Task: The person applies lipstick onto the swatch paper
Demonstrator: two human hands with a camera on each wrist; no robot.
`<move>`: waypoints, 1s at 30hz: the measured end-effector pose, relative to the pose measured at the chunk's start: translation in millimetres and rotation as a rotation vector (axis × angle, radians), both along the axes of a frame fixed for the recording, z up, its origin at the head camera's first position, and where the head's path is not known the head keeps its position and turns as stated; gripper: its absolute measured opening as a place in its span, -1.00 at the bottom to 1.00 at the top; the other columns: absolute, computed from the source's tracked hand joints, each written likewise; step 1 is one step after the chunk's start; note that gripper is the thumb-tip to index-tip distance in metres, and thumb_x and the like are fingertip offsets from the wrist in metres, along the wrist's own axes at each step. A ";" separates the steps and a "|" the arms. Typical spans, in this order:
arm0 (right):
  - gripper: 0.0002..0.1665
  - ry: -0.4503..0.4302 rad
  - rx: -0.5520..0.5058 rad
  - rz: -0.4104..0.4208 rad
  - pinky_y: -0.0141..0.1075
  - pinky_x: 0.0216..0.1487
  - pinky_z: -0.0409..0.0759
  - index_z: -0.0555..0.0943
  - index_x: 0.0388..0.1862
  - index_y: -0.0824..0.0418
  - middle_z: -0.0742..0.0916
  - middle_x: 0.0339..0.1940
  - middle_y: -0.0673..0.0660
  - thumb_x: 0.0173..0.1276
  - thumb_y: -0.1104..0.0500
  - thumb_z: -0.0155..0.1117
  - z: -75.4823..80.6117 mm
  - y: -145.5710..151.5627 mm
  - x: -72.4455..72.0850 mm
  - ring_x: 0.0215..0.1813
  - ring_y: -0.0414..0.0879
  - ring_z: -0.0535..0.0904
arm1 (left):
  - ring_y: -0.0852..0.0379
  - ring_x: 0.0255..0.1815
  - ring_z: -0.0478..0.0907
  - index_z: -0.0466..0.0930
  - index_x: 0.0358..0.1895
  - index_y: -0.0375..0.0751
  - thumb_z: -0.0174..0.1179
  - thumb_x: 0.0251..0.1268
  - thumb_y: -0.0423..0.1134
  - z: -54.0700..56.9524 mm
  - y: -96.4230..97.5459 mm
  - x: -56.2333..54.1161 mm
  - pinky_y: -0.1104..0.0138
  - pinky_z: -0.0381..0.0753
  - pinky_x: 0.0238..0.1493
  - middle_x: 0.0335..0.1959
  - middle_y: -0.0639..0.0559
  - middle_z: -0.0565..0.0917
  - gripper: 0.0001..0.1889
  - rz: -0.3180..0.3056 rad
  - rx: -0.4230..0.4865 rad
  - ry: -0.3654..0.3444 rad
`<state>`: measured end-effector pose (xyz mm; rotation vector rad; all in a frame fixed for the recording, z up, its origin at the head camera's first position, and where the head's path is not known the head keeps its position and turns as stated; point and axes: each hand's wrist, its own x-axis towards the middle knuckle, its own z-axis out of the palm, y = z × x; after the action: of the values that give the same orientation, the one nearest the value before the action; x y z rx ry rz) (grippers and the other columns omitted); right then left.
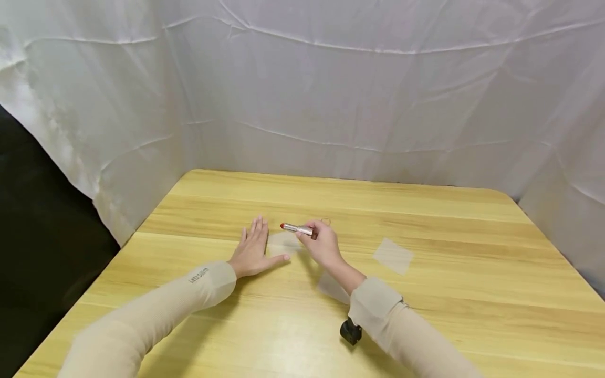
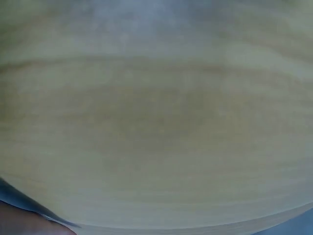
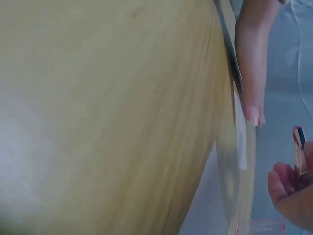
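My right hand (image 1: pixel 323 244) pinches a silver lipstick (image 1: pixel 299 229) by its base, the red tip pointing left. That lipstick (image 3: pixel 299 152) stands up from the curled fingers in the right wrist view. Below it on the table lies a thin whitish paper square (image 1: pixel 285 242). Spread flat on the wood, my left hand (image 1: pixel 252 252) has its thumb along the near side of this square. The left wrist view has mostly blurred table, with a bit of skin at the lower left corner.
A second paper square (image 1: pixel 332 289) lies partly under the right forearm, a third (image 1: pixel 394 256) farther right on the wooden table (image 1: pixel 449 220). A small clear object with pinkish edges (image 3: pixel 261 226) is by the right hand. Below the right cuff hangs a black camera (image 1: pixel 351 332). Pale curtains (image 1: pixel 331 105) surround the table.
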<state>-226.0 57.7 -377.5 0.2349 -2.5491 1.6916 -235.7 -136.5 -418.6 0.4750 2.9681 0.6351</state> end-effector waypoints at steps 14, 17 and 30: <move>-0.72 0.215 0.299 0.155 -0.46 -0.46 0.42 0.60 -0.14 0.34 0.69 -0.40 0.17 0.18 0.24 0.33 -0.7 3.4 -13.2 -0.45 -0.17 0.45 | -0.10 0.53 -0.30 -0.18 0.45 -0.38 -0.04 0.10 0.43 -10.3 -1.4 2.4 -0.05 -0.35 0.48 0.50 -0.24 -0.20 0.10 0.013 -0.052 0.061; -0.71 0.267 0.349 0.194 -0.40 -0.40 0.52 0.60 -0.13 0.37 0.72 -0.33 0.20 0.18 0.27 0.32 -0.1 1.8 -14.6 -0.40 -0.13 0.53 | -0.09 0.53 -0.30 -0.17 0.45 -0.37 -0.05 0.11 0.43 -10.6 -1.2 2.4 -0.04 -0.35 0.48 0.50 -0.23 -0.19 0.09 0.020 -0.069 0.060; -0.70 0.340 0.475 0.274 -0.28 -0.22 0.66 0.60 -0.12 0.44 0.71 -0.16 0.29 0.15 0.34 0.32 0.2 -3.7 -15.0 -0.20 0.03 0.66 | -0.10 0.53 -0.27 -0.11 0.44 -0.36 -0.11 0.13 0.45 -9.7 3.2 1.7 -0.06 -0.31 0.48 0.50 -0.23 -0.16 0.06 0.011 -0.111 0.052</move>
<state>-241.0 54.0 -377.3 0.8523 -2.6881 0.9594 -234.0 -133.2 -428.4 0.4734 3.0367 0.4628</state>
